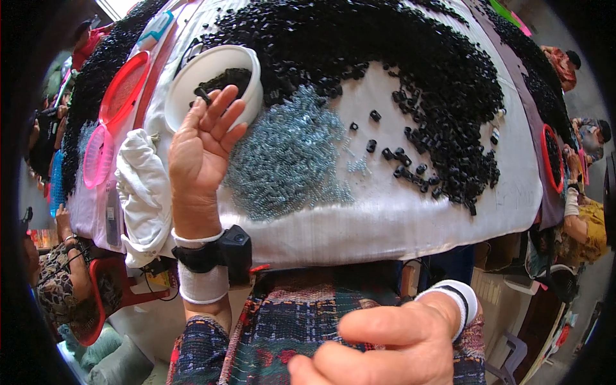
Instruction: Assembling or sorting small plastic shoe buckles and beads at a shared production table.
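Head view: a small black part, long axis slanting from upper left to lower right, lies at the fingertips of the nearer, half-open left hand, pinch or release indeterminable, over the white bowl, the right hand curling above the lap, contents hidden.

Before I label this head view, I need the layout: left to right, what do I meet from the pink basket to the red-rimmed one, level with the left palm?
Pink basket, bundled white cloth, left hand, pile of silvery coils, small black parts, red-rimmed basket.
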`<state>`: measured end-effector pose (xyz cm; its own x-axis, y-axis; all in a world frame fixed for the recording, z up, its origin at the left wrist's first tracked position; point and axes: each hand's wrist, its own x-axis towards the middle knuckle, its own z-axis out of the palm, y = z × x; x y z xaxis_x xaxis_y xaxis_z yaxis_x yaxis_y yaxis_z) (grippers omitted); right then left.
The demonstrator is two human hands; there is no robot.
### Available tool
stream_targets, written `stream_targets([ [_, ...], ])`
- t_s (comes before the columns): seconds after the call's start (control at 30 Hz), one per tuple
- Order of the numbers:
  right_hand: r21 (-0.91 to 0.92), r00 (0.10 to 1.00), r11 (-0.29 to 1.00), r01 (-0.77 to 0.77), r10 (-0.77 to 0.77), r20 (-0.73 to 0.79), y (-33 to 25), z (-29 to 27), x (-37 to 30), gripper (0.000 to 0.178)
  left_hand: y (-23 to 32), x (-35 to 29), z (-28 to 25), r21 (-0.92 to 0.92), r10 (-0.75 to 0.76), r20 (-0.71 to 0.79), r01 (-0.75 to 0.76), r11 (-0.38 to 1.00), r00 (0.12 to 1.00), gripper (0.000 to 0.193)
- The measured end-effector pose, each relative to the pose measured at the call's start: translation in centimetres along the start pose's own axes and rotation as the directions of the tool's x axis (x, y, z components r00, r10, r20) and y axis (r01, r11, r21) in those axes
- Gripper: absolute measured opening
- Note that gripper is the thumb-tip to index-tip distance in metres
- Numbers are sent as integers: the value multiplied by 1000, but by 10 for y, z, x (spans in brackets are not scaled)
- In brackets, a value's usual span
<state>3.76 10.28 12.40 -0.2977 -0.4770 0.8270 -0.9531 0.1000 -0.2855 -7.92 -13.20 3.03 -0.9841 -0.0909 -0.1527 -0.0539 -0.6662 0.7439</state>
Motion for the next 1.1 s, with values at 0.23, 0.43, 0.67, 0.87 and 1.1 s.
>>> stream_targets([
  [0.23, 333, 993, 936, -113, 97, 66, 3, -8, 7, 29, -3, 4, 9, -3, -20, 7, 20, 1000, 1000, 31],
  [0.43, 293, 912, 951, -95, 202, -358, 2, 29, 6, 27, 3, 2, 4, 26, -11, 24, 10, 1000, 1000, 30],
  [0.67, -1, 969, 991, -133, 130, 208, 34, -20, -32, 14, -7, -16, 15, 96, 19, 90, -27, 995, 996, 27],
  [0.87, -533, 839, 684, -498, 536, -96, 113, -33, -95, 26, -28, -31, 29, 161, -185, 250, 148, 976, 950, 24],
  [1.1, -686, 767, 586, -432, 639, 63, 126, -15, -104, 33, -49, -43, 26, 234, -395, 230, 344, 910, 889, 24],
])
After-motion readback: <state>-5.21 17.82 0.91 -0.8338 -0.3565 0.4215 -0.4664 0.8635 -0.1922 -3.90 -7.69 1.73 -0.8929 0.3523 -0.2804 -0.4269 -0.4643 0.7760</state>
